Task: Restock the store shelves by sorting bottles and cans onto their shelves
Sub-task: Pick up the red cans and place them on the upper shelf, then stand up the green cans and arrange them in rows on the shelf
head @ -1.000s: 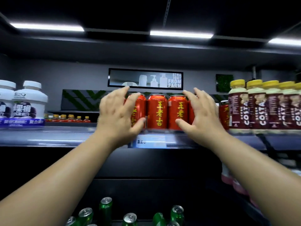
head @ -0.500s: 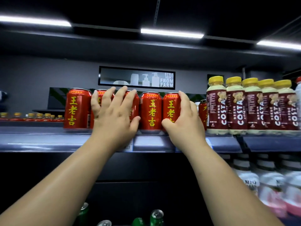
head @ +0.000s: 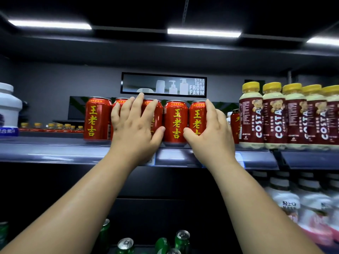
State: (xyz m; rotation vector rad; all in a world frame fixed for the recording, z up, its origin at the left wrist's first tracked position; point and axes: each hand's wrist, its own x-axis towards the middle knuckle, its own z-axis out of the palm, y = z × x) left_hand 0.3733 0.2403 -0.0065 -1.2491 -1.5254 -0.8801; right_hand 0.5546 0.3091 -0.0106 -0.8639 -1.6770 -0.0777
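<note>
A row of glossy red aluminium cans with yellow lettering stands upright along the front of the smooth grey shelf, at mid-view. They are packed side by side. The left hand lies flat on the second and third cans from the left, fingers straight and spread, thumb tip against the fourth. The right hand wraps the fifth can, with the thumb across its lower front and the fingers curled round its right side. Just past it at 3 o'clock, a further red can stands farther back. Beyond that is a line of cream plastic bottles with yellow caps and maroon labels. At 9 o'clock sits a squat white plastic jar. At 12 o'clock a long black-framed sign hangs on the matte grey wall. At 6 o'clock, green cans with silver tops stand on a lower level. At 4 o'clock there are blurred white bottles.
</note>
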